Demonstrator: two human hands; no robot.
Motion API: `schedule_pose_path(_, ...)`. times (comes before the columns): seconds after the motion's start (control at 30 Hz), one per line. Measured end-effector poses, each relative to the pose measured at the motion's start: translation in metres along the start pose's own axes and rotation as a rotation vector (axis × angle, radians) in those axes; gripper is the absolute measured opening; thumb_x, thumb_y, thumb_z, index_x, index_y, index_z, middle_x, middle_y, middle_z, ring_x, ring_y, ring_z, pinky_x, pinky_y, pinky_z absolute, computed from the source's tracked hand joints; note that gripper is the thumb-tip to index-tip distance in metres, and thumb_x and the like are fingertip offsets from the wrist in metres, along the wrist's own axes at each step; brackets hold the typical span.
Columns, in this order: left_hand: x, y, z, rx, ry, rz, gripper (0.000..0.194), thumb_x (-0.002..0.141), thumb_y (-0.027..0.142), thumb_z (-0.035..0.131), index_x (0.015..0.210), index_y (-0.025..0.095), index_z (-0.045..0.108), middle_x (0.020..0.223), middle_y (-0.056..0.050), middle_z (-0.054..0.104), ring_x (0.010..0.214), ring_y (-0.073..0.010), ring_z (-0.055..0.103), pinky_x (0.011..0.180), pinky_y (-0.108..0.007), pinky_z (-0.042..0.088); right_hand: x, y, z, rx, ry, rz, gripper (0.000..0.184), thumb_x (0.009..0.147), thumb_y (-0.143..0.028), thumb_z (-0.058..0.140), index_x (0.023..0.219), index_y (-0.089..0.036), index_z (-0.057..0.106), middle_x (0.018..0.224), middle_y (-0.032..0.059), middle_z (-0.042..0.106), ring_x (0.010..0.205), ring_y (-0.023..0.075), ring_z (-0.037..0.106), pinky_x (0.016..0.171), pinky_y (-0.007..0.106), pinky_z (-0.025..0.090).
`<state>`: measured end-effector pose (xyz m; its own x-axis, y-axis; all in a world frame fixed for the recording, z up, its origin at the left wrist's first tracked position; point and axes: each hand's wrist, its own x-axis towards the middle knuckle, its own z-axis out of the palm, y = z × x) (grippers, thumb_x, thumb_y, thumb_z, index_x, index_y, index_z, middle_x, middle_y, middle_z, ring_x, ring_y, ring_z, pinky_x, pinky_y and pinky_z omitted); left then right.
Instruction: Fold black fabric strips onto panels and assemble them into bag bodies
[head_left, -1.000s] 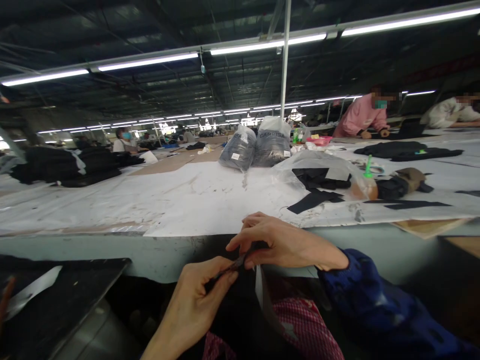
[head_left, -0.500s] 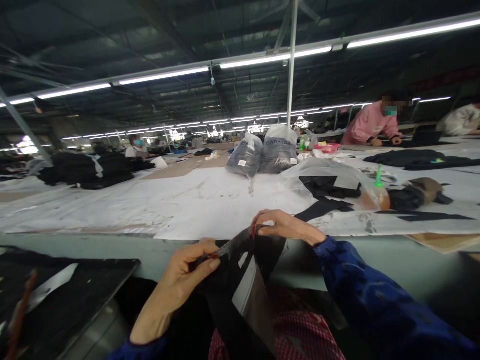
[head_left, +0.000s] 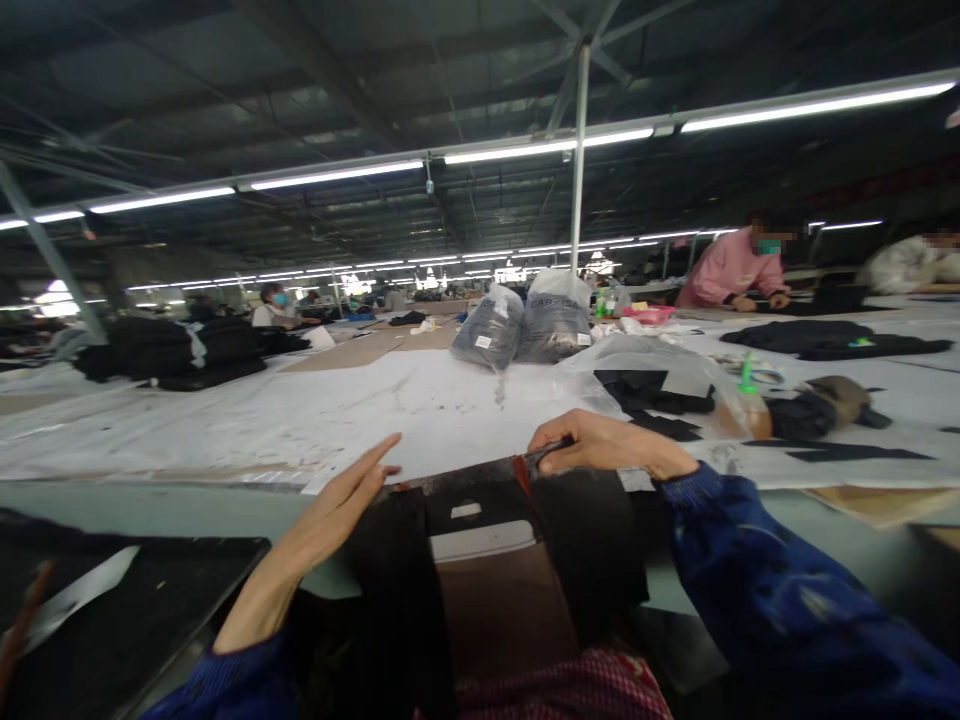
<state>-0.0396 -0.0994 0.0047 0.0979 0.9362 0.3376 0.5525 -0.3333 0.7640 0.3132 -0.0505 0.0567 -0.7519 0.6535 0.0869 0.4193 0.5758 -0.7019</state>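
Observation:
I hold a black garment in a clear plastic bag (head_left: pixel 487 560) stretched flat in front of me at the near edge of the long white-covered table (head_left: pixel 300 420). My right hand (head_left: pixel 600 445) pinches the bag's top right corner. My left hand (head_left: pixel 341 495) is at the top left corner, its fingers stretched out straight along the top edge with the thumb behind. A white label shows through the plastic near the top.
Two grey bagged bundles (head_left: pixel 521 320) stand mid-table. A clear bag with black fabric pieces (head_left: pixel 652 385) lies right of them, by a green-capped bottle (head_left: pixel 750 395). Black garment stacks (head_left: pixel 172 350) lie far left. A person in pink (head_left: pixel 731 270) works at the back right.
My hands moved apart and rose, spreading the bagged black garment from a narrow bunch into a wide flat sheet. The fingers of my left hand went from a pinch to stretched out.

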Motion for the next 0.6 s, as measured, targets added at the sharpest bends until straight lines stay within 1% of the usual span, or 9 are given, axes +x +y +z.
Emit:
schedule_pose_path(0.07,0.001,-0.005,0.01,0.105,0.331,-0.002,0.062,0.089,0.059,0.043,0.14,0.024,0.048,0.153,-0.011,0.035,0.137,-0.0323,0.038,0.108,-0.046,0.039,-0.001,-0.001,0.006,0.009,-0.031,-0.003,0.026,0.083,-0.035,0.067,0.097,-0.013,0.072,0.09,0.0044,0.071,0.081,0.0177,0.063,0.07,0.024,0.045)
schedule_pose_path(0.13,0.001,-0.003,0.029,0.188,0.486,0.102,0.058,0.088,0.056,0.045,0.136,0.023,0.052,0.155,-0.01,0.032,0.142,-0.0319,0.028,0.113,-0.049,0.031,-0.001,-0.002,0.014,0.041,-0.057,-0.007,0.026,0.082,-0.032,0.069,0.099,-0.013,0.072,0.092,0.0047,0.072,0.084,0.0183,0.065,0.072,0.024,0.047)
schedule_pose_path(0.17,0.0,0.001,0.042,0.196,0.431,0.165,0.056,0.087,0.054,0.048,0.134,0.024,0.054,0.153,-0.009,0.038,0.142,-0.0311,0.029,0.114,-0.049,0.028,-0.001,-0.002,0.019,0.056,-0.069,-0.018,0.026,0.081,-0.032,0.07,0.1,-0.013,0.072,0.093,0.0048,0.072,0.086,0.0186,0.065,0.074,0.023,0.048)
schedule_pose_path(0.23,-0.005,0.013,0.072,0.127,0.145,0.219,0.053,0.083,0.051,0.055,0.13,0.026,0.057,0.138,-0.008,0.056,0.133,-0.0302,0.044,0.111,-0.047,0.034,0.0,-0.001,0.029,0.08,-0.084,-0.049,0.028,0.08,-0.032,0.073,0.102,-0.014,0.072,0.095,0.0045,0.072,0.09,0.0189,0.066,0.077,0.022,0.048)
schedule_pose_path(0.33,-0.016,0.033,0.113,-0.017,-0.212,0.133,0.036,0.083,0.047,0.057,0.108,0.024,0.07,0.106,-0.006,0.073,0.102,-0.0274,0.065,0.091,-0.037,0.051,-0.005,0.009,0.041,0.129,-0.102,-0.068,0.034,0.078,-0.035,0.074,0.105,-0.014,0.072,0.097,0.0045,0.072,0.092,0.019,0.066,0.079,0.021,0.048)
schedule_pose_path(0.43,-0.025,0.04,0.132,-0.121,-0.29,0.132,0.035,0.088,0.048,0.05,0.082,0.02,0.071,0.085,-0.005,0.073,0.083,-0.0237,0.066,0.077,-0.029,0.052,-0.024,0.035,0.031,0.197,-0.061,-0.054,0.04,0.083,-0.043,0.068,0.109,-0.012,0.07,0.102,0.0077,0.072,0.094,0.0199,0.066,0.082,0.024,0.049)
schedule_pose_path(0.5,-0.028,0.037,0.132,-0.173,-0.273,0.12,0.038,0.088,0.049,0.049,0.076,0.019,0.068,0.078,-0.004,0.07,0.079,-0.0227,0.064,0.073,-0.027,0.05,-0.043,0.059,0.009,0.143,0.192,-0.014,0.042,0.091,-0.046,0.056,0.107,-0.01,0.07,0.102,0.0105,0.071,0.092,0.0205,0.067,0.083,0.028,0.05)
schedule_pose_path(0.57,-0.028,0.032,0.128,-0.216,-0.237,0.093,0.038,0.087,0.051,0.05,0.076,0.019,0.067,0.075,-0.004,0.068,0.076,-0.0226,0.062,0.07,-0.026,0.049,-0.06,0.085,-0.019,-0.102,0.495,0.126,0.034,0.093,-0.039,0.053,0.106,-0.012,0.07,0.099,0.0107,0.072,0.092,0.0218,0.066,0.084,0.032,0.05)
schedule_pose_path(0.6,-0.028,0.031,0.126,-0.233,-0.216,0.084,0.038,0.086,0.052,0.051,0.075,0.018,0.066,0.074,-0.004,0.067,0.075,-0.0227,0.062,0.07,-0.027,0.048,-0.066,0.097,-0.031,-0.276,0.512,0.222,0.026,0.09,-0.031,0.058,0.104,-0.014,0.072,0.101,0.0103,0.072,0.095,0.0235,0.066,0.087,0.033,0.049)
